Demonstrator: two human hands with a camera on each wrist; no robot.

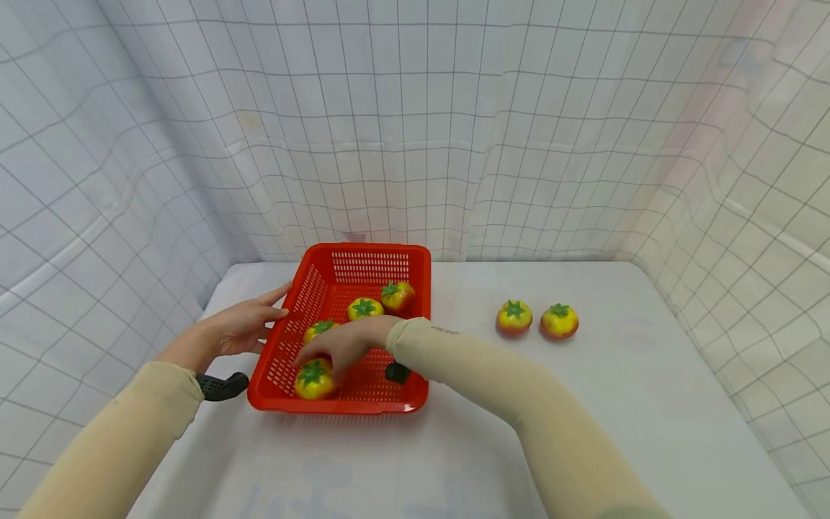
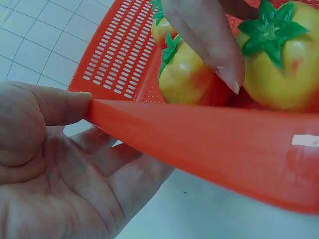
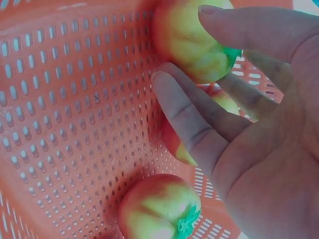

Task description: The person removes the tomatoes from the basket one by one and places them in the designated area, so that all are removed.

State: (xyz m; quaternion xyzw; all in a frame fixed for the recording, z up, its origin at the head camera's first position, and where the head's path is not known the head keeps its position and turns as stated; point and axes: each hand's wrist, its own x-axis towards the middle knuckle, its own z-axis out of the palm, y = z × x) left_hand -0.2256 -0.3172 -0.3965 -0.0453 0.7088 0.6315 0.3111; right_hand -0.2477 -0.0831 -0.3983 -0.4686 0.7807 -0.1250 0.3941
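From here I see the right hand [image 1: 350, 340], left of centre low in the head view, fingers loosely parted around a tomato [image 1: 314, 383] inside the basket [image 1: 324, 406]; I can't tell whether they grip it. I'd use light fingertips and a steady basket. Only the left wrist view shows the left hand [image 2: 55, 169] pinching the rim, thumb on top; only the head view shows two tomatoes [image 1: 514, 321] at right.

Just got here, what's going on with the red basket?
A person's left hand grips the rim of the red plastic basket, while the right hand reaches in around the nearest tomato-like fruit; whether it has a firm hold is unclear. Three other fruits lie farther back in the basket. Two loose fruits sit on the white table, right of the basket.
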